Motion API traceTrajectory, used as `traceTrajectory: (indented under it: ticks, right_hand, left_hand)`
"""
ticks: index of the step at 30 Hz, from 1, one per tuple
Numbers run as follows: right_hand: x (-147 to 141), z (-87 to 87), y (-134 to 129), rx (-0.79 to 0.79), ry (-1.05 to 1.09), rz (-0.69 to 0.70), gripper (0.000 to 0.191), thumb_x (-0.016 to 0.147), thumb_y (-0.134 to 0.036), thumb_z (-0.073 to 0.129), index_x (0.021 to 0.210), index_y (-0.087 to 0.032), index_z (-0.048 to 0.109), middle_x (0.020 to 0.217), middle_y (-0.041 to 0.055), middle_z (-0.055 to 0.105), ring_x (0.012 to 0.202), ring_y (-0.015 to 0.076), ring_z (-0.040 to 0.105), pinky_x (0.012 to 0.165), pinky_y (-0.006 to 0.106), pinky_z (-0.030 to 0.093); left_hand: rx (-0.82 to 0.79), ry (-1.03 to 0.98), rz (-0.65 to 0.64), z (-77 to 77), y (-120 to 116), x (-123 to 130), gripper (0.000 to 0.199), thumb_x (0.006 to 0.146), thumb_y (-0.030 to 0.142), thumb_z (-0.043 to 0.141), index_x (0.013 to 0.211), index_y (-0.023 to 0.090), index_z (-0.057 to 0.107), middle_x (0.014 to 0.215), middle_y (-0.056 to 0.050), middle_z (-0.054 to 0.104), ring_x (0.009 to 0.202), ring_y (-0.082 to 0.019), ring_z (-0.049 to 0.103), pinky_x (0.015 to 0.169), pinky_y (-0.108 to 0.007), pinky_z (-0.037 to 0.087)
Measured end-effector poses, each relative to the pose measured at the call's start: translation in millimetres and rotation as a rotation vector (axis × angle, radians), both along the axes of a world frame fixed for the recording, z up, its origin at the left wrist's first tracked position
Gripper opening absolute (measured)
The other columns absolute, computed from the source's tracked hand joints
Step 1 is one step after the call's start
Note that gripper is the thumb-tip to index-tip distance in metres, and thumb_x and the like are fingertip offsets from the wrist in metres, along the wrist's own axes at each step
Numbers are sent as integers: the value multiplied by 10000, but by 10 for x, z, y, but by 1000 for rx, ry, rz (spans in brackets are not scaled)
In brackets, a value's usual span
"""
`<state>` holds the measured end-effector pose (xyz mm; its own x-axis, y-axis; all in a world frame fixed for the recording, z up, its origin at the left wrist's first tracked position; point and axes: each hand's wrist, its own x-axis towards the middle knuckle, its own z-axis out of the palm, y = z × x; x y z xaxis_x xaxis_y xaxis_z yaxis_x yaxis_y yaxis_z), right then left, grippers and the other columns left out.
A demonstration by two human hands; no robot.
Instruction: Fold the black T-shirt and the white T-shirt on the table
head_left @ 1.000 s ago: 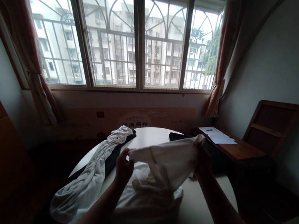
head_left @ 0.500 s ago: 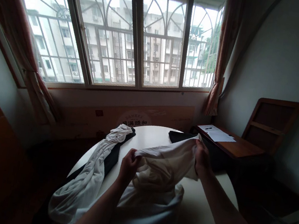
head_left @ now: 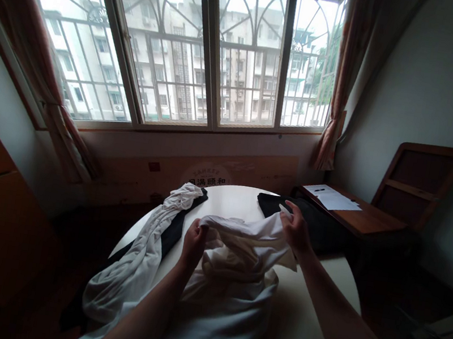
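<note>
White garment [head_left: 226,307], heaped on the round table [head_left: 230,199], far edge lifted. I pinch that edge near both ends, left hand [head_left: 194,243], right hand [head_left: 297,231]. Even tension should ease its sag. Soft, thin weave; rounded folds. Leftward: rumpled white cloth [head_left: 137,261] along black fabric [head_left: 173,234], smooth tabletop between.
</note>
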<state>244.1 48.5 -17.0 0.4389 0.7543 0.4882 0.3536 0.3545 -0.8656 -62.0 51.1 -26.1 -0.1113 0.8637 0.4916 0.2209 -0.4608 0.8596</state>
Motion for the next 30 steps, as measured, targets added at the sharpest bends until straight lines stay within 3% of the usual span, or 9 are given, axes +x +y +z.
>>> traceTrajectory:
  ticks: [3,11,17,21,24,27,30]
  right_hand:
    - [7,-6,-9,-27,-68,-30,557,846,-411,581,1342,-159,612,1126,132,735,941,290,699,921,447,524]
    - [7,-22,13,49,-163,-51,471,868,-364,530,1275,-157,648,1246,145,698,1109,292,668,1004,439,497]
    - [21,-35,10,1,-224,-54,433,877,-360,530,1258,-201,659,1223,116,709,1112,287,667,1003,434,500]
    - [-32,-54,15,-46,-371,-37,485,897,-392,519,1318,-174,626,1218,153,681,1104,302,649,995,462,500]
    - [-156,-49,-36,-8,-538,-26,540,909,-429,537,1366,-147,598,1324,208,604,1244,342,568,1056,513,446]
    - [-349,-23,-153,65,-719,110,631,893,-485,611,1456,-215,522,1549,194,423,1443,383,372,1148,595,309]
    - [-564,6,-280,155,-827,389,802,858,-537,672,1553,-272,370,1627,141,323,1520,381,227,1194,645,174]
  left_hand:
    - [12,24,-3,1,8,-2,680,778,851,492,763,179,590,681,-9,563,635,-174,529,569,-264,430]
    - [5,25,-21,-23,22,-23,676,783,841,505,792,172,605,701,-18,591,634,-178,546,567,-268,435]
    - [23,69,-24,-1,1,-3,603,795,796,533,723,197,533,639,27,506,584,-145,474,534,-241,375]
    - [59,154,-40,28,-44,27,518,829,700,572,688,209,487,595,54,440,540,-118,410,507,-229,326]
    - [88,297,-6,68,-119,63,396,877,573,584,732,212,508,592,51,493,537,-122,450,525,-231,342]
    - [103,398,19,147,-237,119,329,867,509,628,748,224,517,583,42,550,525,-134,502,526,-235,360]
    - [170,438,-34,227,-379,192,267,844,467,669,790,234,551,576,46,562,497,-132,501,518,-236,373]
